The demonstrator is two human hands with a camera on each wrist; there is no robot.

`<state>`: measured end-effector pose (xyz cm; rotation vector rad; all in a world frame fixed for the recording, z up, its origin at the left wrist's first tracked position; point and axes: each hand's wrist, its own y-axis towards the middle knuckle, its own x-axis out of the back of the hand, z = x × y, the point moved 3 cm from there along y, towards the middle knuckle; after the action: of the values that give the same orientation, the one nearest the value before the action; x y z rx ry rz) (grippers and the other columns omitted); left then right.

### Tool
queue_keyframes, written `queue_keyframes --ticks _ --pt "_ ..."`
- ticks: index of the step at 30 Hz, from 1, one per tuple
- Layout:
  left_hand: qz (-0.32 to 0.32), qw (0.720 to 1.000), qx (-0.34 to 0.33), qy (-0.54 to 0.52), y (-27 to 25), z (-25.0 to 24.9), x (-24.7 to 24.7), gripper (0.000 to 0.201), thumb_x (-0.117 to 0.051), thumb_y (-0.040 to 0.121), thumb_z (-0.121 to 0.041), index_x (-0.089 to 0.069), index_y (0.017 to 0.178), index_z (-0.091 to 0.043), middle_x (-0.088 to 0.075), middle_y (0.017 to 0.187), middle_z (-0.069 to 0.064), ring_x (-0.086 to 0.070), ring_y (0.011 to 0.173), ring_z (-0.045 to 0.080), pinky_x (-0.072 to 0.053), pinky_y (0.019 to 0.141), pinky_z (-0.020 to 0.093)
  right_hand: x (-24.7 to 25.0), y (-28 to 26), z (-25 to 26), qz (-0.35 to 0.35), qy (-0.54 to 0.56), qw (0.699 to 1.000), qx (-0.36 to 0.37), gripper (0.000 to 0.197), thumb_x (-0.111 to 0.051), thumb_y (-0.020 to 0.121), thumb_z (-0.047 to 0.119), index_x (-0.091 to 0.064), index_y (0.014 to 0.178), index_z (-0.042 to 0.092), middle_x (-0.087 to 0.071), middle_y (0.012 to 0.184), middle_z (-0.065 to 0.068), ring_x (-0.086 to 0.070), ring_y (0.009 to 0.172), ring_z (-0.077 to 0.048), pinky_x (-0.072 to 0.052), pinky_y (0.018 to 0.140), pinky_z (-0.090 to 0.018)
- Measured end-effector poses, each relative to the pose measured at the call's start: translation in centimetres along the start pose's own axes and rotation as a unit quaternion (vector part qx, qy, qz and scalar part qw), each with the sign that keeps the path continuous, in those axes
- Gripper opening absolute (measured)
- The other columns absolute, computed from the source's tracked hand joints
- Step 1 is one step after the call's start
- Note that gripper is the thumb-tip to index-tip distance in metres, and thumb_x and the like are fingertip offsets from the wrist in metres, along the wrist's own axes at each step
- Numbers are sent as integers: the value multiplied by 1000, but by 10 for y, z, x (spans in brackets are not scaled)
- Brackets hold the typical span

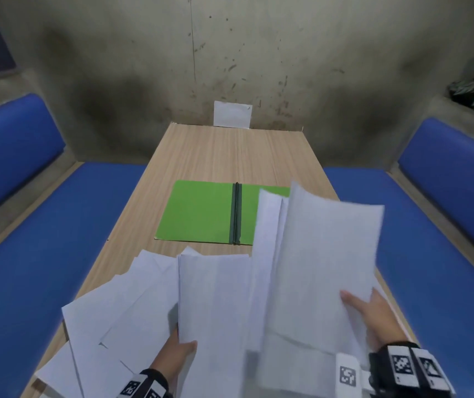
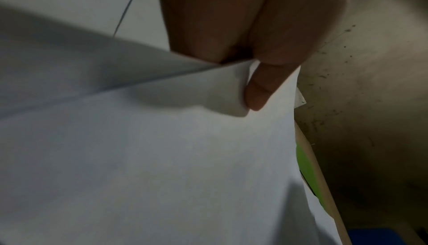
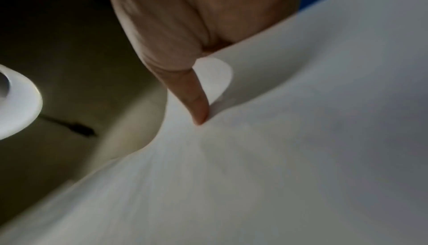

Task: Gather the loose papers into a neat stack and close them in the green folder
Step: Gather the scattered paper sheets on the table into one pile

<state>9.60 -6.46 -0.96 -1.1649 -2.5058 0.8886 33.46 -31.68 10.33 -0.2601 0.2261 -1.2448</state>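
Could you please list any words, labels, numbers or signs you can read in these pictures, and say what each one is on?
No readable words or numbers.
Loose papers: blank or too blurred to read.
White card at the wall: no legible text.
Wrist bands: black-and-white square code markers, not text.
Green folder: no label visible.

In the head view the raised sheets [image 1: 324,254] at right are blurred and cover the lower right part of the green folder [image 1: 198,214]. Both wrists run off the bottom edge. The right hand [image 1: 373,320] has its fingers hidden behind paper; the left hand [image 1: 177,354] likewise shows only a thumb.
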Motion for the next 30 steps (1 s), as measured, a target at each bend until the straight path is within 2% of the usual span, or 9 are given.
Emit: queue_keyframes --ticks 5,7,9,11,13,18,22,25,30 --pt "11 999 -40 -32 -3 -8 -9 61 -45 94 -29 -18 147 -14 -37 144 5 -40 129 25 -27 111 38 -36 7 -83 54 -197 974 -95 41 -63 80 -5 -54 119 -9 -62 104 -16 -59 75 -19 -49 59 -18" --pt "18 998 -49 -40 -6 -11 -12 77 -56 85 -45 -19 145 -16 -36 141 -3 -34 136 25 -26 111 37 -52 2 -109 103 -266 949 -135 44 -64 82 6 -53 123 -4 -62 116 -16 -57 90 -21 -45 69 -24" --pt "36 998 -53 -24 -3 -7 -12 107 -81 47 -57 -28 134 -22 -51 125 -1 -48 120 27 -38 99 35 -62 -2 -121 111 -288 940 -149 47 -63 83 13 -48 126 2 -58 118 -13 -52 97 -20 -42 75 -26" --pt "44 996 -68 32 -2 0 -13 112 -91 37 -41 -31 129 -20 -54 104 -8 -52 103 20 -40 92 28 -66 -3 -123 91 -273 947 -141 50 -64 82 11 -43 127 4 -53 110 -9 -50 97 -21 -39 81 -26" --pt "24 992 -68 101 1 7 -11 83 -82 64 -11 -36 133 -9 -56 101 -8 -52 100 18 -39 90 24 -66 -1 -125 77 -246 956 -142 55 -67 78 5 -41 127 4 -53 112 -11 -51 97 -23 -41 82 -27" --pt "-1 980 -103 170 -7 -2 -7 45 -69 77 -6 -53 119 -11 -62 93 -9 -60 93 16 -49 85 25 -67 -8 -117 145 -207 950 -186 58 -71 54 10 -62 108 -7 -67 99 -15 -62 88 -27 -49 70 -28" --pt "-48 983 -153 95 -24 -42 -3 33 -71 76 -7 -60 107 -9 -69 100 7 -64 90 21 -51 79 29 -71 -12 -75 135 -124 979 -93 34 -70 73 -1 -65 107 -1 -73 86 -4 -68 89 -31 -54 75 -36" --pt "-71 978 -196 27 -47 -86 -2 17 -77 72 -11 -67 86 -13 -74 84 0 -67 90 25 -51 87 39 -79 -26 -15 131 -53 990 13 18 -65 78 -3 -69 92 9 -77 79 -2 -71 84 -25 -57 69 -29" --pt "-48 960 -274 -21 -88 -135 1 35 -84 55 -24 -68 85 -17 -77 74 -5 -71 69 7 -56 59 19 -86 -59 51 201 -11 974 108 15 -65 80 5 -69 94 9 -77 88 -3 -72 79 -15 -54 60 -17"
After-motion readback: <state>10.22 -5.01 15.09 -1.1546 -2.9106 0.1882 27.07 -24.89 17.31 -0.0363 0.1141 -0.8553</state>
